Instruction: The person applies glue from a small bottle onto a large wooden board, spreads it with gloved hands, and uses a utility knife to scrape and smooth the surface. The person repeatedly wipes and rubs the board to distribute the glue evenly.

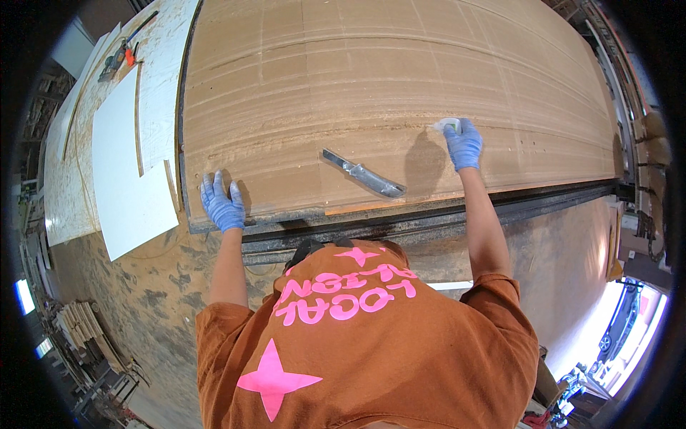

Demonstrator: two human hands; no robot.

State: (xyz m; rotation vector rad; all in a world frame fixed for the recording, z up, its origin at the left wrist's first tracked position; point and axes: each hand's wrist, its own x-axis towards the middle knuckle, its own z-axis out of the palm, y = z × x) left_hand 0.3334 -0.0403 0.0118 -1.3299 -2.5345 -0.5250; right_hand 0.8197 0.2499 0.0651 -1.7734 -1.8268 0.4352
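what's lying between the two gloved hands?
Head view: a grey-handled, knife-like tool lies on the brown work surface, between the left hand and right hand, touching neither.

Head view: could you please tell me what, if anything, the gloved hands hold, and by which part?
The blue-gloved right hand holds a small whitish, partly hidden object by its right side; the blue-gloved left hand holds nothing.
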